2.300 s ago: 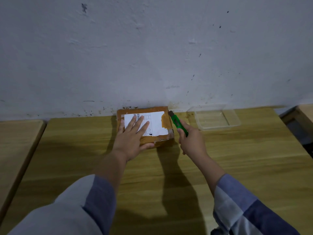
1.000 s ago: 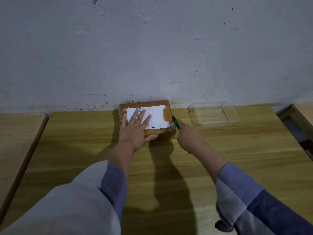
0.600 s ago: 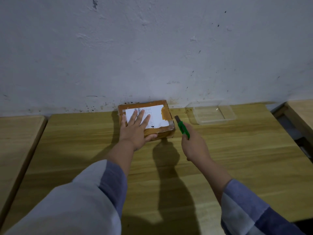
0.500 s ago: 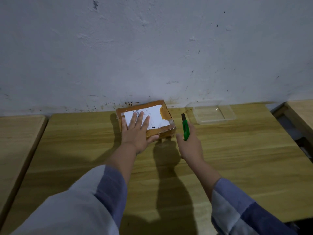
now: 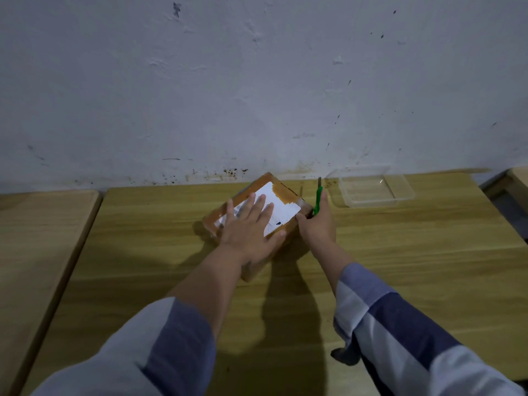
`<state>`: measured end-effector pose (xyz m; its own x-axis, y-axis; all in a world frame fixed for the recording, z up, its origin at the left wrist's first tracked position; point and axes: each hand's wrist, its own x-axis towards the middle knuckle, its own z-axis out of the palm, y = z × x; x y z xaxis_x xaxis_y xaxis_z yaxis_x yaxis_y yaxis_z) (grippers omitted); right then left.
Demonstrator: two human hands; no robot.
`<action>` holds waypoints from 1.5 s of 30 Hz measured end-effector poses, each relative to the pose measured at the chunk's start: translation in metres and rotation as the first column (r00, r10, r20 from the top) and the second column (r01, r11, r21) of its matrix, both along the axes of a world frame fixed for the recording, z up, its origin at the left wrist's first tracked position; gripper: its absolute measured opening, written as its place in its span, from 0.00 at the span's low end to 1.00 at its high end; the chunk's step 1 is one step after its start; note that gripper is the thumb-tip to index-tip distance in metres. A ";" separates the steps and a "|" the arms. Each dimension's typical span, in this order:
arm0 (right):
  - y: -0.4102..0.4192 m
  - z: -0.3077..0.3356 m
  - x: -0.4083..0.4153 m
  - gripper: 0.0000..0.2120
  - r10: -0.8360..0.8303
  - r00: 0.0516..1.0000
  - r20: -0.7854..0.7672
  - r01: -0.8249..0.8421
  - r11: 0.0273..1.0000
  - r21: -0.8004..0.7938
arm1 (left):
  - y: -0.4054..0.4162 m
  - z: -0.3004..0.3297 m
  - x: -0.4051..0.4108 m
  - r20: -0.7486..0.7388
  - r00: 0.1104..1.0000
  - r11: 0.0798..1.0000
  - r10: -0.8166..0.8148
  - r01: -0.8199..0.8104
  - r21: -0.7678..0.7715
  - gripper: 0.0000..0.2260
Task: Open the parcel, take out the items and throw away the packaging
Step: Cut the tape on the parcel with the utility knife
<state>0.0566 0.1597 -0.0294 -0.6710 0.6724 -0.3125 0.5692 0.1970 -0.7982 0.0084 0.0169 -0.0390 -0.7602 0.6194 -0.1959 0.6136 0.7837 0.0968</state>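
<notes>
- Brown taped cardboard parcel [image 5: 258, 217] with white label: turned since half a second ago, now cornerwise on wooden bench [image 5: 400, 252], under left hand [image 5: 248, 228] spread flat.
- Right hand [image 5: 315, 224], beside parcel's right corner: gripping green-handled utility knife [image 5: 318, 199], blade up, moved against the edge.
- Likely repositioned for next tape cut; flaps sealed.

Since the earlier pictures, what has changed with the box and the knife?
The parcel has been turned, one corner now toward the wall. The right hand raised the green knife upright, blade up, beside it. The left hand stays flat on the label; the clear tray has not moved.
</notes>
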 end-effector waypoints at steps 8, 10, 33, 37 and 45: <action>0.036 0.005 -0.017 0.33 0.194 0.981 -0.011 -0.194 0.981 0.023 | 0.007 -0.019 0.002 -0.086 0.993 0.995 -0.087 0.090 0.041 0.34; 0.041 0.007 -0.013 0.30 0.199 0.980 0.015 -0.199 0.979 0.031 | 0.016 -0.021 0.002 -0.089 0.996 0.999 -0.019 0.023 0.036 0.33; 0.014 0.026 0.027 0.27 0.345 0.911 0.226 -0.390 0.900 0.194 | 0.039 -0.021 0.003 -0.093 0.985 0.990 0.142 -0.140 0.027 0.31; 0.014 0.028 0.026 0.26 0.335 0.919 0.210 -0.379 0.897 0.228 | 0.038 -0.022 0.002 -0.092 0.986 0.990 0.138 -0.136 0.032 0.31; 0.015 0.031 0.021 0.26 0.343 0.914 0.217 -0.392 0.884 0.253 | 0.039 -0.022 0.003 -0.079 0.987 0.990 0.140 -0.139 0.024 0.33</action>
